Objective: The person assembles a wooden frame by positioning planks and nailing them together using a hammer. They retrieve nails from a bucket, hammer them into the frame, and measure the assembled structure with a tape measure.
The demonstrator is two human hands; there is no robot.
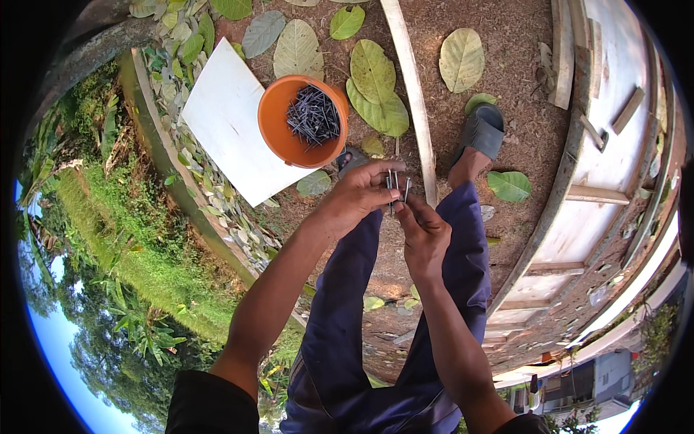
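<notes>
Both of my hands meet above the gap between my knees. My left hand [361, 189] is closed, pinching a few metal nails [391, 178] between thumb and fingers, heads upward. Just beside it, my right hand [425, 230] is closed too, its thumb and fingertips on a nail [407, 186] at the right of the bunch. To the upper left of my hands stands an orange bucket [272, 119] holding a heap of dark nails [314, 119]. It rests partly on a white board [224, 108].
Large leaves [372, 72] lie scattered over the brown ground [426, 18]. A long wooden strip [410, 79] runs past my sandalled foot [481, 134]. At right is a pale panel with wooden battens [596, 194]; at left, a low ledge [181, 173] borders a green slope [137, 246].
</notes>
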